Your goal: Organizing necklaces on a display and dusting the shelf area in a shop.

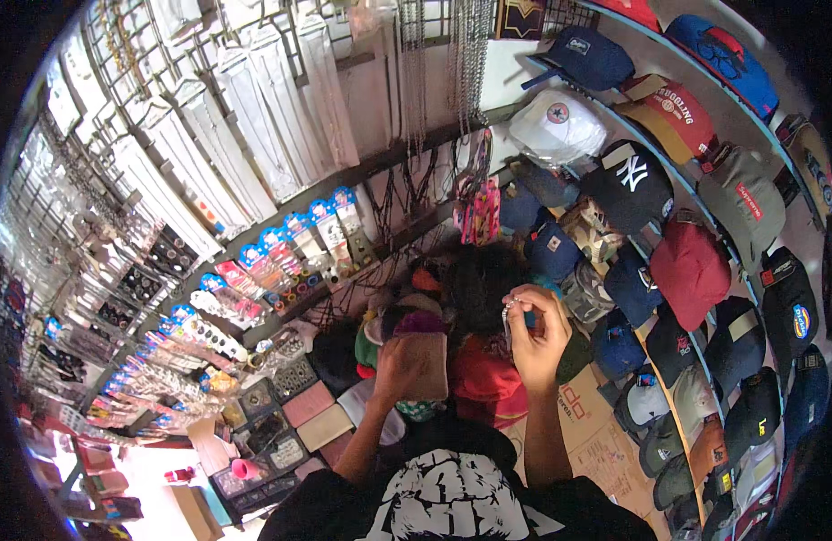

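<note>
My left hand [393, 370] grips a flat brownish panel [426, 368], maybe a box or display pad, by its left side. The underside of that panel is hidden. Raised to the right of it, my right hand [539, 333] pinches a small silvery chain or bracelet [507, 312] between thumb and fingers. Part of the chain hangs down beside the thumb. Below and between the hands lie a red cloth item [485, 374], perhaps a cap, and a green one [366, 351] with a red tip.
Baseball caps, among them a maroon cap [690, 270], fill shelves on the right. Packaged necklaces [254, 115] and carded hair accessories [274, 250] hang on the wire grid at left. Jewellery trays [291, 372] stand lower left. A cardboard box [592, 433] lies by my right arm.
</note>
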